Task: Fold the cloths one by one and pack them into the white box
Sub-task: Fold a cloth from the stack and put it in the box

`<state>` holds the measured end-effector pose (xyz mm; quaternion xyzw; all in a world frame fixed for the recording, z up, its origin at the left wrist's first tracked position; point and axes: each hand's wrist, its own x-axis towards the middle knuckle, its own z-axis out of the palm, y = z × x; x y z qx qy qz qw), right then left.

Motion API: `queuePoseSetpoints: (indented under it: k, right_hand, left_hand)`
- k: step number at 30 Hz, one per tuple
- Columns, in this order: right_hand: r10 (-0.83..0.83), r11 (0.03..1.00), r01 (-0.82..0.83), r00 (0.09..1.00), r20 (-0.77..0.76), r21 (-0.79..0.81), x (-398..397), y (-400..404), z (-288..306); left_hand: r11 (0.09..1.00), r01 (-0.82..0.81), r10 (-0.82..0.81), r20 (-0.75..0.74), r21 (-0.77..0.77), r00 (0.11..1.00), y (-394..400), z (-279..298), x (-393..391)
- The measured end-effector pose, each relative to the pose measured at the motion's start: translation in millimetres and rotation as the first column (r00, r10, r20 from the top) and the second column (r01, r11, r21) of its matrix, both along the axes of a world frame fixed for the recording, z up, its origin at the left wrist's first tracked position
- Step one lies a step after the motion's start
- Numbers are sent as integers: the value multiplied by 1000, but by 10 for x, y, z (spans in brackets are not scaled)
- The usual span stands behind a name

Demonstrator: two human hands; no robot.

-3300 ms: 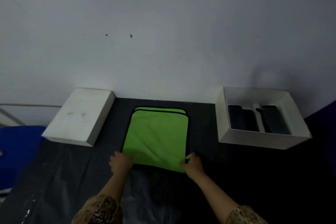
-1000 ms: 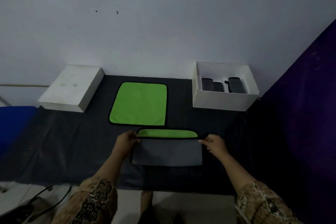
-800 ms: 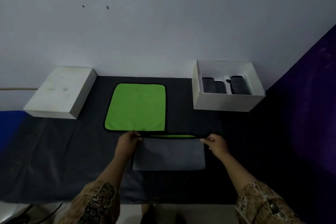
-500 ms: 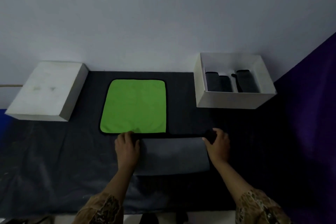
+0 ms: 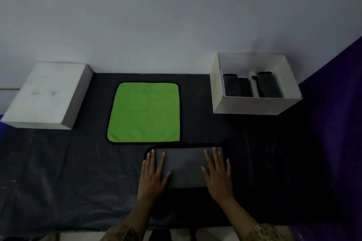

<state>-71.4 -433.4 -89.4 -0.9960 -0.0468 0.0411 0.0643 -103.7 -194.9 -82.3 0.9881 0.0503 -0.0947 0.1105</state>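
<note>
**Now flat: both palms on the folded grey cloth**

Folded grey cloth (image 5: 185, 166) lies at near centre of the dark table cover (image 5: 58, 172), a wide rectangle with a black edge along its far side. Grey face up; no green showing on it.

Left hand (image 5: 153, 174) rests palm down on the cloth's left end, fingers spread and pointing away from the body, tips near the far left corner. Right hand (image 5: 217, 174) rests palm down on the right end, fingers likewise spread. Neither hand pinches or holds anything; both are opened flat, pressing on the fabric. Patterned sleeves show at the bottom edge of the view.

Just beyond the folded cloth, slightly to the left, a green cloth (image 5: 144, 112) lies spread flat and unfolded, black trim all round. A narrow strip of table cover separates the two.

White box (image 5: 252, 104) sits at far right against the wall (image 5: 176, 21), open top. Inside: dark folded cloths (image 5: 237, 87) standing side by side, with a pale gap between them; exact count hard to tell.

White lid (image 5: 42, 94) lies at far left, also against the wall, well apart from the box.

Purple surface (image 5: 337, 123) runs along the right side.
</note>
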Motion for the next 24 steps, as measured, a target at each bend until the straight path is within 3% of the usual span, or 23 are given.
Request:
queuePoseSetpoints:
  k: [3,5,8,10,12,16,19,22,24]
  right_hand:
    - [-317,939,319,948,-32,127,-14,-138,142]
    - [-427,861,434,900,-87,267,-27,-192,209]
    - [-376,774,427,904,-202,468,-49,-242,283]
    - [-370,661,483,876,-310,574,-69,-285,303]
    - [-387,598,566,824,-414,568,-75,-372,328]
    - [-408,648,596,797,-445,474,-148,-727,383]
    - [-415,622,616,783,-464,483,-254,-998,490]
    - [-408,513,660,750,-520,549,-367,-1157,641]
    - [-399,367,690,723,-564,624,-420,-1170,696]
  left_hand:
    - [999,-20,20,-20,-40,1000,-11,43,21]
    - [997,-36,37,8,-74,999,-44,51,26]
    - [992,-16,25,73,-122,997,-190,86,15]
    - [990,41,-26,117,-133,993,-318,121,-3]
    - [984,123,-102,157,-125,982,-452,107,-10]
    - [968,217,-204,109,-127,973,-741,152,-106]
    - [946,276,-269,65,-172,961,-987,185,-235]
    - [929,172,-212,-91,-328,973,-1235,300,-326]
    - [911,40,-105,-137,-410,985,-1329,346,-322]
